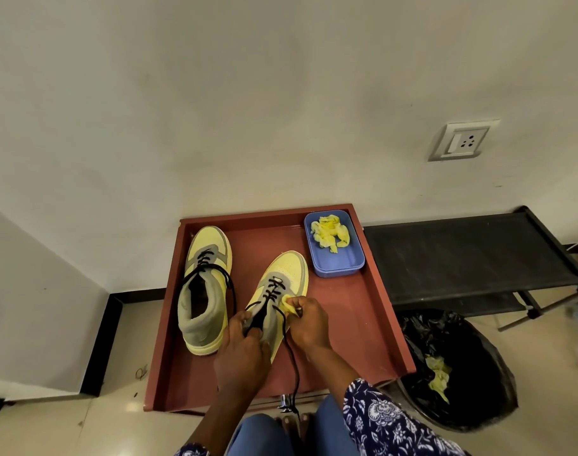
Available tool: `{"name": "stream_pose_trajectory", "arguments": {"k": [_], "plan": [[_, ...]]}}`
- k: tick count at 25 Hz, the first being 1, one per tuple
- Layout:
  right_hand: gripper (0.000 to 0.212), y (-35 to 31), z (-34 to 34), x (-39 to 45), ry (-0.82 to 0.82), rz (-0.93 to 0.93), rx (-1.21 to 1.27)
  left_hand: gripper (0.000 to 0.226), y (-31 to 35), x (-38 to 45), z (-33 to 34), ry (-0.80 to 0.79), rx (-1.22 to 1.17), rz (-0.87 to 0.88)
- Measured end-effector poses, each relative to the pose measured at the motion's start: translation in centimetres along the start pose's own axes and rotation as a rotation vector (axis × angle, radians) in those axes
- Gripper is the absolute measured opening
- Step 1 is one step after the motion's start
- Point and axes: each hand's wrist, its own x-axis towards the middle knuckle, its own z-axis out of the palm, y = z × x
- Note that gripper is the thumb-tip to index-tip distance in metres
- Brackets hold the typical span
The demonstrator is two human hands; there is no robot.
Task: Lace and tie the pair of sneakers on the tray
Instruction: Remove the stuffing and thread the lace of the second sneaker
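Tray (373, 324), sneaker (282, 274) heel hidden — lace (292, 357) grip unclear

Yellow-and-grey sneakers (248, 284) with black laces (291, 363), reddish-brown tray (363, 324), blue box (338, 263), navy floral sleeve (380, 419)

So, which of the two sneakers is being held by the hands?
The right-hand sneaker, beside the blue box; both hands grip its collar. The other sneaker stands untouched.
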Motion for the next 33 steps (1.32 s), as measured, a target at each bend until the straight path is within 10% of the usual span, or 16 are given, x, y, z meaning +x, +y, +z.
{"name": "stream_pose_trajectory", "arguments": {"k": [22, 33], "plan": [[0.024, 2.1, -1.1, -3.8, 0.181, 0.0, 0.041, 0.023, -3.6, -1.0, -0.8, -0.073, -0.094, 0.361], [0.035, 1.9, -0.7, -5.6, -0.004, -0.187, -0.106, 0.025, -3.5, -0.9, -1.0, -0.064, -0.054, 0.381]]}}
